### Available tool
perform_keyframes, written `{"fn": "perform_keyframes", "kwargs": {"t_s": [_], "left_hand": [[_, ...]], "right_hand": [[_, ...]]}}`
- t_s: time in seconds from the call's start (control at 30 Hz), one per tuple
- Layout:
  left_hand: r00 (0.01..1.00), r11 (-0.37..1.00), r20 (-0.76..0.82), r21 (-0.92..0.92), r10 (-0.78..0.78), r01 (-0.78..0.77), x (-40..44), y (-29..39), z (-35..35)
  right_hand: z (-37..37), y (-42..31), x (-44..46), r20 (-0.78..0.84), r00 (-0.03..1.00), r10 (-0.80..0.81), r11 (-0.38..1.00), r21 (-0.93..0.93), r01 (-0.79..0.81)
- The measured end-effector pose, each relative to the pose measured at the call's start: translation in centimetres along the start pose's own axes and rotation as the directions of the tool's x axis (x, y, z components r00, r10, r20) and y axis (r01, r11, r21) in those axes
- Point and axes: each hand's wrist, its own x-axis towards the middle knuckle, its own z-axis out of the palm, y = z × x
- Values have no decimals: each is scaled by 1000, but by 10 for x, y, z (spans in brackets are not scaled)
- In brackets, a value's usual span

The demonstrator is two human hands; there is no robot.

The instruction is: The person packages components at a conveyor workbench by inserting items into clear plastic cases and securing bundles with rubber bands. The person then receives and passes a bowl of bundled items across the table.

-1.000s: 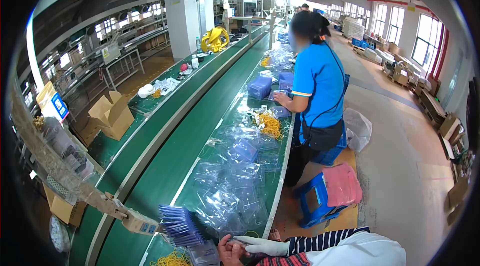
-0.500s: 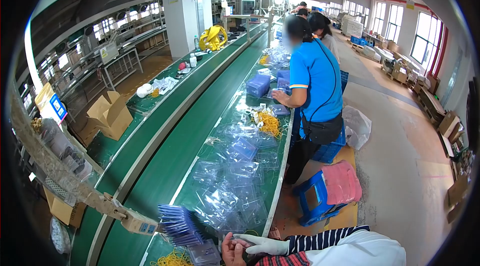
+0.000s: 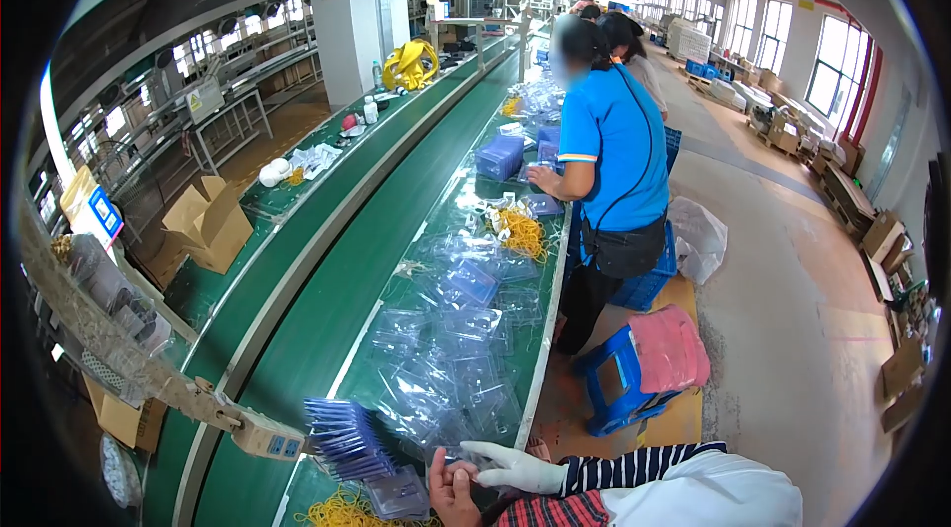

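Note:
At the bottom of the view my left hand, bare and in a red plaid sleeve, has its fingers curled. My right hand, in a white glove and striped sleeve, meets it with fingers pressed together. A clear plastic badge holder seems to be between them, mostly hidden by the fingers. Just left of my hands stands a fanned stack of blue-tinted plastic holders. Another holder lies flat below it, beside a pile of yellow elastic cords. Clear plastic holders are spread ahead of my hands.
A green conveyor belt runs along the left. A socket box juts over the bench. Up the bench a co-worker in a blue shirt touches stacked holders. A blue stool with a pink cloth stands right of the bench.
The view has shifted slightly, so the scene sits a little further left and up. My left hand's fingers have straightened a little and lifted. Both hands remain close together.

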Motion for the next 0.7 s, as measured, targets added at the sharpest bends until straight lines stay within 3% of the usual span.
{"fn": "perform_keyframes", "kwargs": {"t_s": [0.03,0.07,0.13,0.23,0.3,0.33,0.43,0.53,0.7], "left_hand": [[998,998,-3,-19,56,-56,1,6,5],[999,987,-8,-158,39,-39,6,-1,6],[999,905,-37,-425,-10,-7,22,-26,5],[982,932,110,-317,-151,178,25,-14,1],[964,959,241,-229,-111,168,22,-9,1],[948,951,306,-253,-94,176,20,-8,2],[950,917,300,-350,-86,193,14,-13,6],[938,864,342,-456,-50,212,15,-25,4],[918,787,390,-546,-65,287,14,-30,4]], "right_hand": [[2,-8,-3,7,999,43,997,68,-43],[-3,1,0,1,996,85,992,89,-85],[0,-7,0,-163,986,-41,999,-24,38],[-3,-25,2,-283,957,-64,994,67,87],[-10,-32,6,-368,926,-78,990,80,116],[-12,-36,6,-416,904,-95,992,36,121],[-15,-42,7,-447,883,-143,989,-42,138],[-11,-44,7,-425,904,-57,994,59,90],[-2,-44,6,-426,905,1,1000,19,8]]}}
